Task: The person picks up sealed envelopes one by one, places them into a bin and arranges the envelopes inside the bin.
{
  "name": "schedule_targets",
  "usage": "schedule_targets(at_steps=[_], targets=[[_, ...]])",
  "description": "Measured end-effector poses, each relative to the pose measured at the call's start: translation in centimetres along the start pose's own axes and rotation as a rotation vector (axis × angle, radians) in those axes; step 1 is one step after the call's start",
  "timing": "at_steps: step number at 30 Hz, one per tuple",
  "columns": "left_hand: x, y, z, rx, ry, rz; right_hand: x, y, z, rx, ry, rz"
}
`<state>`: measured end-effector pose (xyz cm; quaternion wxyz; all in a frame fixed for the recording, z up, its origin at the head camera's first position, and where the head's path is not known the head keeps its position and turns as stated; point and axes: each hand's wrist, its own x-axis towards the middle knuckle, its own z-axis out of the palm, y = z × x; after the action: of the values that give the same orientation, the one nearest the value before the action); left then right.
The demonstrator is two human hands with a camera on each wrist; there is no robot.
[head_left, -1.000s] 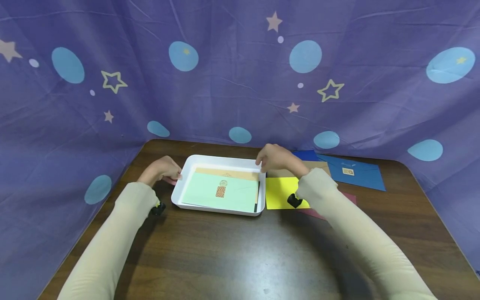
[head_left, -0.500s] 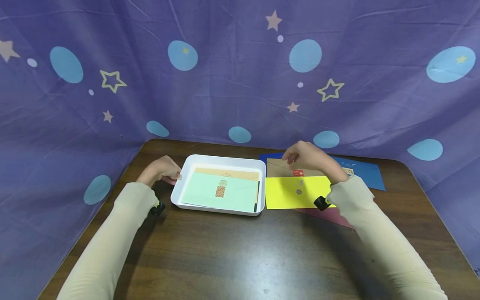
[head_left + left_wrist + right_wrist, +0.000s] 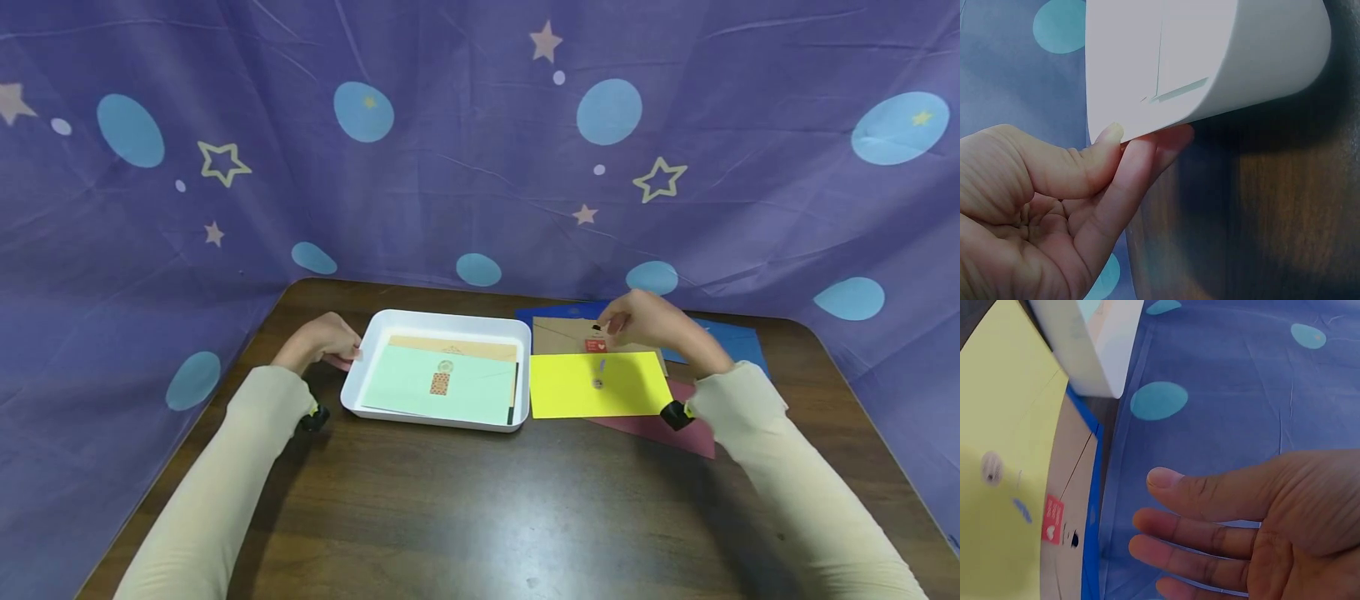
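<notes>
Left of centre in the head view, the left hand (image 3: 326,337) pinches the tray (image 3: 450,323). Right of centre, the right hand (image 3: 651,321), thumb and fingers parted, seems just above the brown envelope (image 3: 558,336).

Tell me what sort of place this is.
Probably a makeshift tabletop workspace, perhaps a screened-off recording corner: a wood-look table closed in at the back and sides by a purple curtain printed with stars, with a white tray and coloured envelopes towards its far side.
</notes>
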<state>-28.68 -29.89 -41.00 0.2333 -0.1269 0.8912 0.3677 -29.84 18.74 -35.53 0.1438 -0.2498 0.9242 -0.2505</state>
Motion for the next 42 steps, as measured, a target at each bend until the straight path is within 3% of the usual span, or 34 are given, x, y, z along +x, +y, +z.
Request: schedule_targets(at_steps=[16, 27, 42], targets=[[-0.2, 0.1, -0.1, -0.013, -0.016, 0.002, -0.7, 3.4, 0.0, -0.117, -0.065, 0.133], [-0.1, 0.1, -0.1, -0.011, -0.017, -0.010, -1.0, 5.1, 0.6, -0.175, -0.108, 0.136], [-0.2, 0.2, -0.2, -0.009, -0.021, -0.006, 0.0, 6.7, 1.8, -0.303, -0.171, 0.134]])
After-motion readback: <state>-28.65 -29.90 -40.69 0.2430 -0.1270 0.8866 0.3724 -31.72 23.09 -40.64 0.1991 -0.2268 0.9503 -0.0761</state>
